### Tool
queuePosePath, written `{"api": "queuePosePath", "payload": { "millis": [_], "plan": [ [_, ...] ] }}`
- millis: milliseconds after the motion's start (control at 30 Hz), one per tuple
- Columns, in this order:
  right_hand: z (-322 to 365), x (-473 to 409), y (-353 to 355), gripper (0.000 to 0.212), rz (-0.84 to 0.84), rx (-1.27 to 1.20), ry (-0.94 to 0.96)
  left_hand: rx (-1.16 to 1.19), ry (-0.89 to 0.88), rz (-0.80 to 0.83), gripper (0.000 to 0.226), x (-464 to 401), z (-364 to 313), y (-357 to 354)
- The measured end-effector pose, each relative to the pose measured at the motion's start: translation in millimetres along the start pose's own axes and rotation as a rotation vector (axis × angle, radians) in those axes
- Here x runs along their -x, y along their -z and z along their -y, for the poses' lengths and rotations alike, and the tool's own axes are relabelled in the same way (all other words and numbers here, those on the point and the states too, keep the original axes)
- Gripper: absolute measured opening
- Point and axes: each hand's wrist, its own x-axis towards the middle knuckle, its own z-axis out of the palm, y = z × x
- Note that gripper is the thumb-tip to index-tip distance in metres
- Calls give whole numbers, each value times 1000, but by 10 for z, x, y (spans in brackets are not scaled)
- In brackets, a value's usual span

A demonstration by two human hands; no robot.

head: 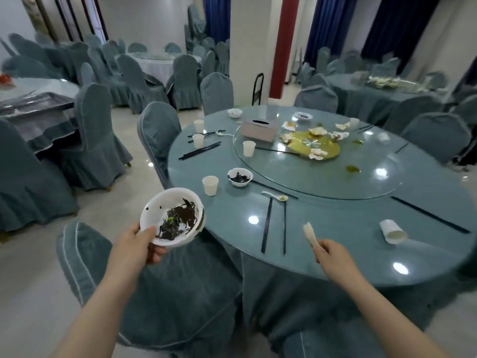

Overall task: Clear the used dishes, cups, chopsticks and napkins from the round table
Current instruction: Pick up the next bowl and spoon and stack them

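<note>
Now the left hand (140, 244) grips a white round bowl smeared with dark sauce (172, 217), held off the near left edge of the round blue-grey glass-topped table (335, 228). Over that table's near edge, the right hand (333, 254) pinches a small white plastic utensil (309, 235), beside black chopsticks (267, 224) lying on the tabletop.

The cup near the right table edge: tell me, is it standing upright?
No. The cup lies tipped on its side on the table, its open mouth facing the near right edge.
</note>
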Motion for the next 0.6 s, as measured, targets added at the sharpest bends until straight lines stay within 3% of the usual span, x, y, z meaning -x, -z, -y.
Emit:
{"api": "queuePosePath", "payload": {
  "millis": [267,500,600],
  "plan": [
    [-97,-1370,-369,24,39,24,-146,-47,55,-56,16,-1108,23,-457],
    [-2,-2727,-774,27,200,168,-127,-47,146,-172,13,-2010,49,-992],
    [82,-3109,-875,19,244,191,-90,-52,191,-172,14,-2165,69,-1170]
  ]
}}
